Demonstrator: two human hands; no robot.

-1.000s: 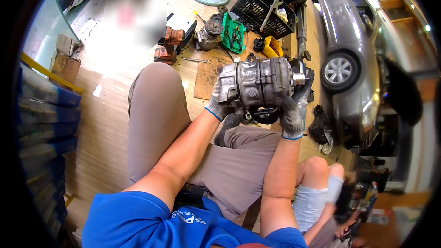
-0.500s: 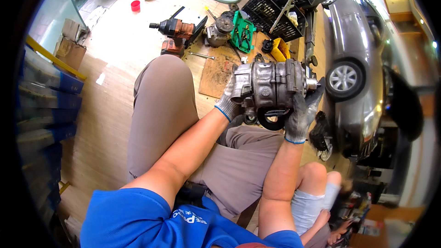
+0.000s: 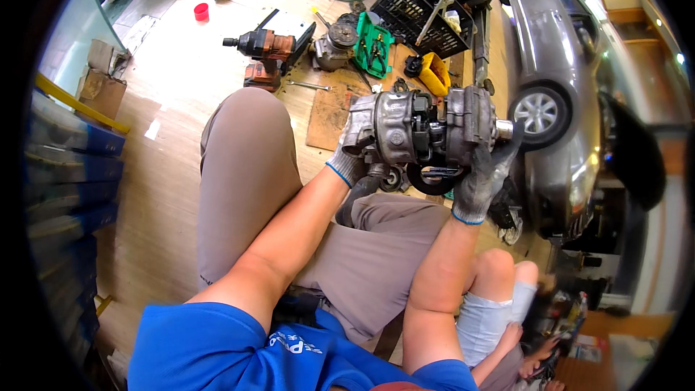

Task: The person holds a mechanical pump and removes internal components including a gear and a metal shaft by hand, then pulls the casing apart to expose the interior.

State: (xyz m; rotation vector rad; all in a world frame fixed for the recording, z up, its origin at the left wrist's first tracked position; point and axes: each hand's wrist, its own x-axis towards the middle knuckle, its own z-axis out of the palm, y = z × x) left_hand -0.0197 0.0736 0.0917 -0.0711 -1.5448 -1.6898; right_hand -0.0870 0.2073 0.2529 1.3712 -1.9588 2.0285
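In front of my knees I hold a grey metal car air-conditioning compressor, pulled apart into two pieces with a gap between. My gloved left hand (image 3: 351, 150) is closed around its left housing (image 3: 394, 128); the fingers behind it are hidden. Dark inner parts (image 3: 427, 130) show in the gap. My gloved right hand (image 3: 481, 182) grips the right housing (image 3: 468, 119), which ends in a short bright shaft (image 3: 504, 129). Below the gap is a black ring (image 3: 432, 184), partly covered.
Beyond lie an impact wrench (image 3: 268, 47), a wrench (image 3: 310, 85), another round metal unit (image 3: 335, 48), a green tool case (image 3: 373, 47), a yellow container (image 3: 436, 72) and black crates (image 3: 427, 14). A car (image 3: 554, 101) stands at right; a person's bare knee (image 3: 498, 266) is close beside me.
The two compressor housings have come apart: the right one moved right and the left one slightly left, exposing the inner parts. The whole view has shifted a little.
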